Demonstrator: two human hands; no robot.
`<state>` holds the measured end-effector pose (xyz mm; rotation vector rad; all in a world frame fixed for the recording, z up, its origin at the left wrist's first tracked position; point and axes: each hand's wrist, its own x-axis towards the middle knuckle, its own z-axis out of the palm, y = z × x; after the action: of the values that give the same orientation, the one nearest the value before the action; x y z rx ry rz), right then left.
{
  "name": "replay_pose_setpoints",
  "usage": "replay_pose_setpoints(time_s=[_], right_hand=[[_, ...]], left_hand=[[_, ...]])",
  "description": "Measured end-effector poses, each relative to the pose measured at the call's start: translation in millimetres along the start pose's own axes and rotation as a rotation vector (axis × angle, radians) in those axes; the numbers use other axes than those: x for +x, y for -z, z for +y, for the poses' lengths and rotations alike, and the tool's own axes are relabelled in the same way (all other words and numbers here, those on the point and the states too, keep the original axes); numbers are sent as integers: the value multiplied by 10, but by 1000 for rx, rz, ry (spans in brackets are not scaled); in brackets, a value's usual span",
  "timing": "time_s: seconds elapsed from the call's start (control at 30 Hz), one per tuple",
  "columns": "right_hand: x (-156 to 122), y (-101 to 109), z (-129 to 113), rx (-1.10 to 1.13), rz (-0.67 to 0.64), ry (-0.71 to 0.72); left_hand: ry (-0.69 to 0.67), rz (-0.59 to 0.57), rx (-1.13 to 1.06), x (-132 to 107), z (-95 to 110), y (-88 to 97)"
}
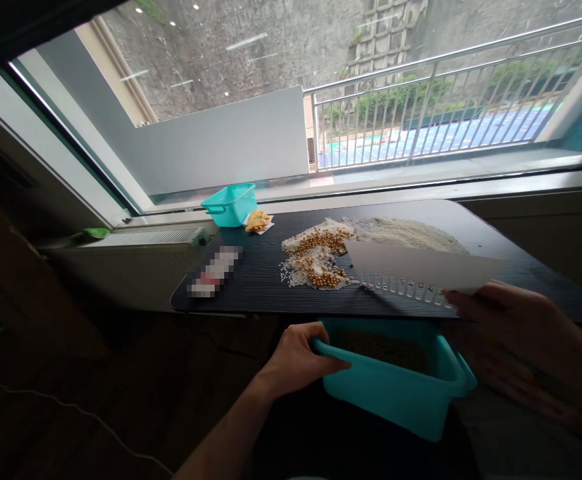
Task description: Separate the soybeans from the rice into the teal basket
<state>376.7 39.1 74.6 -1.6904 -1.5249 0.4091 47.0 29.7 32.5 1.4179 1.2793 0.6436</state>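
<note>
My left hand (303,350) is closed around the left rim of a teal plastic bin (385,390), just below the table's front edge. Dark, small grains (381,350) cover the bin's inside. My right hand (501,307) pinches the right end of a thin white sheet (421,263) with a row of slots along its lower edge. The sheet is held over the black table (261,293). Beside the sheet's left end lies a pile of yellow-brown beans (325,277) mixed with white grains. Pale grains (411,230) spread behind the sheet, which hides part of them.
A second teal bin (231,205) stands at the table's back left, with a yellow crumpled item (258,221) on white paper beside it. A blurred-out flat item (215,271) lies at the left. Behind the table are a windowsill and a radiator (151,243).
</note>
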Motion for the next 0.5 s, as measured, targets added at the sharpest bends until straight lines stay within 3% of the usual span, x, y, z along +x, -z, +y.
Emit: replay_pose_setpoints(time_s=[0.23,0.5], right_hand=[[158,-66,-18,20,-23,-31],[490,-398,-35,76,-82,20]], left_hand=[[-2,5,13,-14,4,22],[-11,12,48,-32,-22,65]])
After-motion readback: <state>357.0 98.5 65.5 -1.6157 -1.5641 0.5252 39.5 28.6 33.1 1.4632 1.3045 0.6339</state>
